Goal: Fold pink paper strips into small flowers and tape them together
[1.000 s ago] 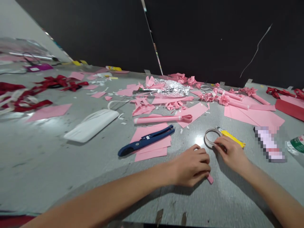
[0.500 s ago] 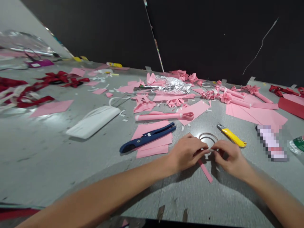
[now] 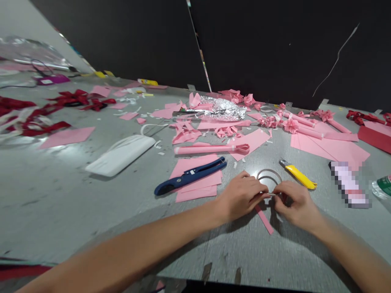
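Note:
My left hand (image 3: 244, 194) and my right hand (image 3: 295, 202) meet low over the table, right of centre, fingertips pinched close together. Between them runs a short, thin pale strip (image 3: 271, 194), its ends covered by my fingers. Just behind the fingertips is a thin greyish ring (image 3: 269, 170), perhaps a narrow roll of tape; its near side is hidden. A pink paper strip (image 3: 264, 220) slants out from under my left hand toward me. To the left, blue-handled pliers (image 3: 191, 175) lie on pink paper sheets (image 3: 200, 194). Beyond my right hand is a yellow utility knife (image 3: 298, 175).
A rolled pink paper piece with a loop (image 3: 207, 149), crumpled foil (image 3: 226, 109) and pink paper flowers (image 3: 291, 125) lie farther back. A white glue gun or similar device (image 3: 120, 156) is left, red ribbons (image 3: 73, 99) beyond it. At right are a blurred-out phone-like object (image 3: 350, 185) and a bottle (image 3: 382, 186).
Almost nothing differs. My right fingertips have shifted very slightly right, so a bit more of the pale strip shows between the hands.

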A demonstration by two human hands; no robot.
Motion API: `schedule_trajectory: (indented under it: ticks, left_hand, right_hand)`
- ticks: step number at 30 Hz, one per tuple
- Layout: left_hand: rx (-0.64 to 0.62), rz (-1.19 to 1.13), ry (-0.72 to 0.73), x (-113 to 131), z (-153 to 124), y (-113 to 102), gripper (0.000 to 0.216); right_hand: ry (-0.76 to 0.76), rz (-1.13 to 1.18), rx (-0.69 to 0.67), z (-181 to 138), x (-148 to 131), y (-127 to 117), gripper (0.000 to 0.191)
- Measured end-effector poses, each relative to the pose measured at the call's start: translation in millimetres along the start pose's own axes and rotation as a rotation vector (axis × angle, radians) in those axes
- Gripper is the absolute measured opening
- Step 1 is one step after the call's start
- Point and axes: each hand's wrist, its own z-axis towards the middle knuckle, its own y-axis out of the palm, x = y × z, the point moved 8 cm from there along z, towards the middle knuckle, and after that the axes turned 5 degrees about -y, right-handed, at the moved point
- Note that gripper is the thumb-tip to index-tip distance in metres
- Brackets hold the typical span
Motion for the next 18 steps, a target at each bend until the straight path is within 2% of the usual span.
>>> schedule_trajectory:
  ticks: [6,12,18]
  left_hand:
    - [0.018,0.005,0.014,2.4,-0.6,-1.5,0.032]
    - [0.023,0.011,-0.005,0.0,0.5,-0.1,0.03]
    - [0.02,0.008,-0.025,-0.8,1.0,-0.4,0.028]
  right_hand:
    - [-0.042,0.013,0.008,-1.7,-2.2,-2.4,0.017]
    - [0.017,0.024,-0.034,-1.4,0.0,1.2,0.014]
    - [-0.004,0.047,-0.024,-2.2,1.3,1.3,0.015]
